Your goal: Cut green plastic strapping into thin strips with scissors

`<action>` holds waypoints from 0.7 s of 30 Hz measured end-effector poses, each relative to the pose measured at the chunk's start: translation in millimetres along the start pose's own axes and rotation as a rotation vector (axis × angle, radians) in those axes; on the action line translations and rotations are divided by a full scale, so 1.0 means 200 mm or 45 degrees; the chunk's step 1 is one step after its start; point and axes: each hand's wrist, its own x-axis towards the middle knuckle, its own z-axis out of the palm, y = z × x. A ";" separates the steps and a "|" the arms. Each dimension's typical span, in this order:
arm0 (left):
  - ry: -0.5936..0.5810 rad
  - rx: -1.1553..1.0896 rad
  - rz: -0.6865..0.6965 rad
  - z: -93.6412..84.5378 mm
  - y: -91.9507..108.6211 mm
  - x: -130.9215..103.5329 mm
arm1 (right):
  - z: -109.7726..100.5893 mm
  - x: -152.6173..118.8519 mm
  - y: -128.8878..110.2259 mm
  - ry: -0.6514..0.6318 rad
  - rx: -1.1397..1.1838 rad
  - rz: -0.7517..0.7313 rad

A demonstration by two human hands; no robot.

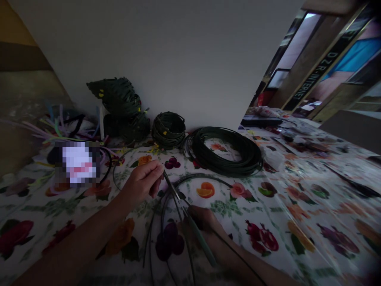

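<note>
My left hand [148, 177] is closed, its fingertips pinching the end of a dark green strip [168, 180] near the middle of the table. Just right of and below it, my right hand [202, 224] is wrapped round a cutting tool with green handles [201, 240]. The tool's metal tip meets the strip. Several long dark strips curve over the cloth beneath both hands and run toward the front edge. Behind the hands lies a large coil of dark green strip [238, 161].
Dark woven baskets [168, 133] stand at the back, two of them stacked [117, 97]. Colourful strips [56, 127] and a blurred bright object [79, 165] are at the left. Tools and plastic bags [272, 159] lie right on the fruit-patterned cloth [262, 210]. A pale board [178, 59] rises behind.
</note>
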 end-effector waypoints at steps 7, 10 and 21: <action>-0.014 -0.042 0.003 0.01 0.02 -0.01 | 0.02 0.00 -0.02 0.038 0.017 -0.018; -0.015 -0.073 0.003 0.01 0.02 -0.01 | 0.01 -0.01 -0.01 0.033 0.044 0.021; -0.026 -0.162 -0.069 0.07 0.00 -0.02 | -0.01 0.01 0.01 0.135 -0.098 0.107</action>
